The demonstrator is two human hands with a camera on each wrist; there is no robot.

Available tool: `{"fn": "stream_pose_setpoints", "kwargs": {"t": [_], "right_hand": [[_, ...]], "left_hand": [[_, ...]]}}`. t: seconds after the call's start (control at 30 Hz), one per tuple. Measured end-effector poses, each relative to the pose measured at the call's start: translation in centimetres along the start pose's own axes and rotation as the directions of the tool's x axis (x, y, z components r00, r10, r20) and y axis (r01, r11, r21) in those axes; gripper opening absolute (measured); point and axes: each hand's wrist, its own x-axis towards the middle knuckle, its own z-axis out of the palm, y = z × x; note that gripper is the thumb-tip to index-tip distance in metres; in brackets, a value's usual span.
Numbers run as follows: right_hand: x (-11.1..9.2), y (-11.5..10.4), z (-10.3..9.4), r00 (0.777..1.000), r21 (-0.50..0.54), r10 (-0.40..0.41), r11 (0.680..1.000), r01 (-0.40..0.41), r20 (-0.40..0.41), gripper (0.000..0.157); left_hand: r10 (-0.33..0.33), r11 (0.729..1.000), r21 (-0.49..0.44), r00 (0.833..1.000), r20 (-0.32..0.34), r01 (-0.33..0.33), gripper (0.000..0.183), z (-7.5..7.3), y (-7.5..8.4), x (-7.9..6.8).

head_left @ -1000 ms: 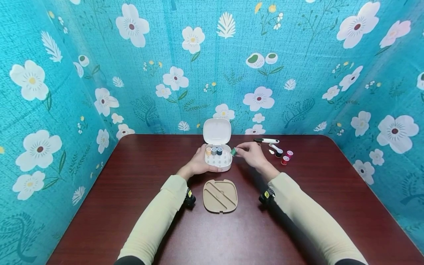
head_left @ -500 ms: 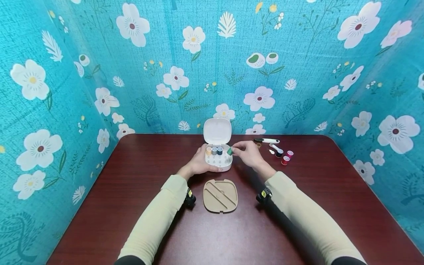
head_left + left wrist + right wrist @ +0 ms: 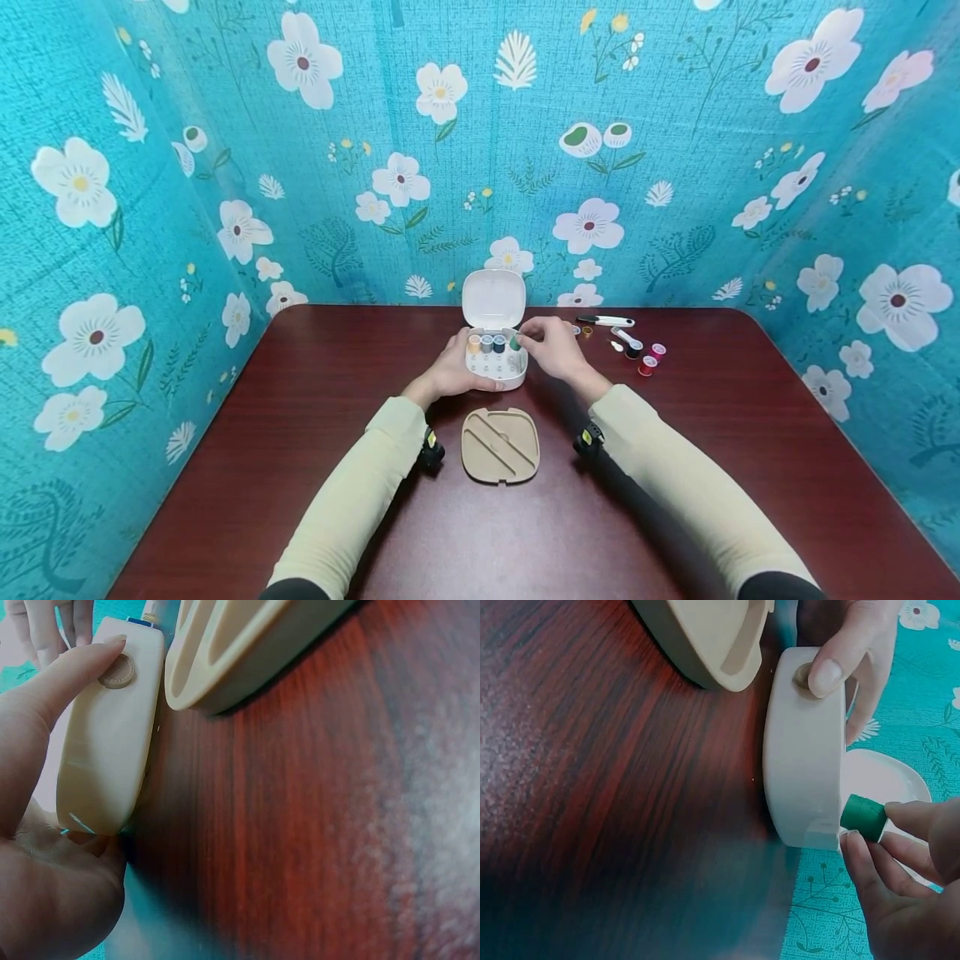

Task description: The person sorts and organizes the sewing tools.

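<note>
My left hand (image 3: 450, 371) grips the left side of a white sewing box (image 3: 112, 750), its thumb over the round tan button on the front. The lid (image 3: 493, 298) stands raised at the back. Inside, a yellow thread spool (image 3: 474, 345), a grey one (image 3: 487, 344) and a navy one (image 3: 499, 344) stand along the back row, with bare pegs in front. At the right end of that row, my right hand (image 3: 557, 346) pinches a green thread spool (image 3: 864, 817) between thumb and fingers. Whether it sits on its peg is hidden.
A tan tray (image 3: 480, 465) with a diagonal groove lies in front of the box. To the right are a black spool (image 3: 633, 350), a red spool (image 3: 647, 366), a pink spool (image 3: 657, 352), a white-handled tool (image 3: 613, 321) and a gold ring (image 3: 587, 332).
My right hand has moved left, bringing the green spool from the box's right edge to the right end of the back row. The left hand keeps its grip on the box.
</note>
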Motion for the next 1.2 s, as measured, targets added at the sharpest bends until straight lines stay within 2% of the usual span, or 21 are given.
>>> {"fn": "stream_pose_setpoints", "kwargs": {"t": [0.1, 0.37, 0.7, 1.2], "right_hand": [[0.2, 0.0, 0.2, 1.000, -0.013, -0.003, 1.000, 0.003, 0.001, 0.012], [0.6, -0.2, 0.4, 1.000, -0.040, 0.020, 0.999, -0.020, 0.000, 0.023], [1.0, 0.0, 0.8, 0.999, -0.093, 0.037, 0.995, -0.036, 0.011, 0.019], [1.1, 0.2, 1.4, 1.000, -0.133, 0.011, 0.991, -0.011, 0.001, 0.020]], "left_hand": [[-0.001, 1.000, -0.004, 1.000, 0.003, 0.001, 0.117, 0.0, 0.0, 0.0], [-0.005, 1.000, -0.008, 1.000, 0.008, 0.005, 0.118, 0.0, 0.0, 0.0], [-0.002, 1.000, -0.010, 1.000, 0.002, 0.002, 0.120, 0.0, 0.0, 0.0], [0.018, 1.000, 0.003, 1.000, 0.000, -0.018, 0.116, 0.0, -0.2, 0.3]]}}
